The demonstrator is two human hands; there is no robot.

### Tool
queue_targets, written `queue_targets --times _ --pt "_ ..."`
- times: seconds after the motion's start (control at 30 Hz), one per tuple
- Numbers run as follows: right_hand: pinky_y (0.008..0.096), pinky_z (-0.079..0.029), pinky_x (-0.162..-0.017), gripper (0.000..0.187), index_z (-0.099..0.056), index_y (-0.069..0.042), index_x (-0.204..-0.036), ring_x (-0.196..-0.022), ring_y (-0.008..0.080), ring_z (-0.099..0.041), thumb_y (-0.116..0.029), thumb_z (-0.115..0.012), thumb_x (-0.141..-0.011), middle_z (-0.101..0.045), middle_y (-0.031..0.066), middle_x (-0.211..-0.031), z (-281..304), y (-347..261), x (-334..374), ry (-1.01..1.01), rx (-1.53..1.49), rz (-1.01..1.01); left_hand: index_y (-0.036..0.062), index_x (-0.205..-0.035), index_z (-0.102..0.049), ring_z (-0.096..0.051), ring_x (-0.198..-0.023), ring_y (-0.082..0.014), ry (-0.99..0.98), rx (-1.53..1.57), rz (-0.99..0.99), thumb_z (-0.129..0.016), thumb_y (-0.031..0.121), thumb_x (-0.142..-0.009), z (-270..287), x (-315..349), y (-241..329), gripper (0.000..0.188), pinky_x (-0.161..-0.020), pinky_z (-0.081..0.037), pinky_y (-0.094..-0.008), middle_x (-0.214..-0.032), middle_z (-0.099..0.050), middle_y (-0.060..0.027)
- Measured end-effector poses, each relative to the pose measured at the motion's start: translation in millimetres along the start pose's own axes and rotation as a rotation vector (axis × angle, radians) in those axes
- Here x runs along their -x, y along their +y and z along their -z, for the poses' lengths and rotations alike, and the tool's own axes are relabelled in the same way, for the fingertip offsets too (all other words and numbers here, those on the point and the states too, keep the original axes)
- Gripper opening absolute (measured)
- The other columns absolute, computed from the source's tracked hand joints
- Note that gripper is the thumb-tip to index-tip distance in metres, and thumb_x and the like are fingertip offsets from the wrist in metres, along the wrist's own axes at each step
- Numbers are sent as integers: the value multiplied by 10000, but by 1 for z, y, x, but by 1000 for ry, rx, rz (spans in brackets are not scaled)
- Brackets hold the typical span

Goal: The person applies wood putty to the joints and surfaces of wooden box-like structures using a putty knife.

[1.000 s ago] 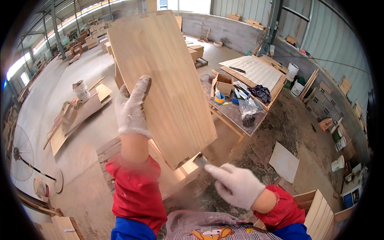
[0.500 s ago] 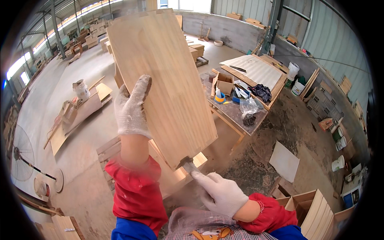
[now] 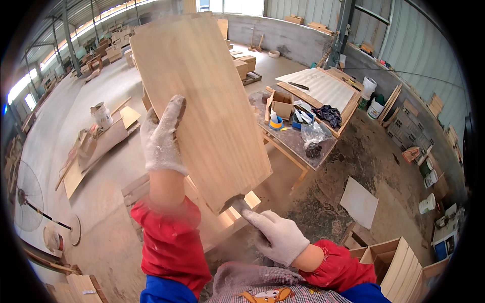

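A large pale wooden panel [image 3: 207, 106] is held tilted up before me. My left hand [image 3: 162, 139], in a dusty white glove, is closed on its left edge, thumb across the face and the other fingers largely hidden behind. In my gloved right hand [image 3: 280, 238] is what looks like a putty knife [image 3: 237, 203], its dark blade touching the panel's near lower edge. The right index finger lies along the handle; the rest of the grip is partly hidden. Below the panel, part of a light wooden piece [image 3: 230, 218] shows.
To the right, a worktable [image 3: 323, 151] bears a cardboard box [image 3: 281, 105], tape, a plastic bag and a foam-covered board. A standing fan [image 3: 30, 197] is at far left. Boards and a bucket [image 3: 101, 115] lie left. Near right stands an open wooden box [image 3: 394, 267].
The panel and my left hand have shifted slightly left. My right hand has moved a little up and left, the blade staying at the panel's lower edge.
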State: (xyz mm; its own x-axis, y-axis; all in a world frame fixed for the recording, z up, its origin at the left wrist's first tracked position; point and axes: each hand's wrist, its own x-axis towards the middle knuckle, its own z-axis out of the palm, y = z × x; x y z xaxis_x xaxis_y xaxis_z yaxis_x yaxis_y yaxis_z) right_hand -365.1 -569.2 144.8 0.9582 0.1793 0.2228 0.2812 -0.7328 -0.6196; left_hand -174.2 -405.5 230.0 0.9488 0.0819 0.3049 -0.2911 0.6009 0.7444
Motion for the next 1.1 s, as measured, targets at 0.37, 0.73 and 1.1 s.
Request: queue_targets --times 0.37,0.73,1.1 --pt "358 -511 -640 455 -540 -79 -1213 -741 315 -608 -33 -592 -763 -586 140 -905 2 10 5 72 -71 0 -44 -1071 -583 -609 -840 -121 23 -63 -35 -708 145 -818 3 -4 0 339 -750 -484 -259 -958 -630 -62" --pt "376 -506 -575 455 -520 -102 -1223 -702 305 -605 -45 -582 -777 -580 107 -884 5 9 7 71 -17 141 -43 -1055 -585 -600 -881 -118 18 -65 -38 -693 126 -828 3 -3 -2 303 -790 -470 -245 -963 -624 -53" --pt "380 -509 -583 456 -513 -225 -1262 -712 278 -622 -112 -525 -821 -587 68 -850 70 6 -29 -175 504 220 -50 -1106 -561 -607 -884 -127 3 -108 -21 -695 129 -829 0 2 2 356 -813 -478 -266 -1009 -623 -67"
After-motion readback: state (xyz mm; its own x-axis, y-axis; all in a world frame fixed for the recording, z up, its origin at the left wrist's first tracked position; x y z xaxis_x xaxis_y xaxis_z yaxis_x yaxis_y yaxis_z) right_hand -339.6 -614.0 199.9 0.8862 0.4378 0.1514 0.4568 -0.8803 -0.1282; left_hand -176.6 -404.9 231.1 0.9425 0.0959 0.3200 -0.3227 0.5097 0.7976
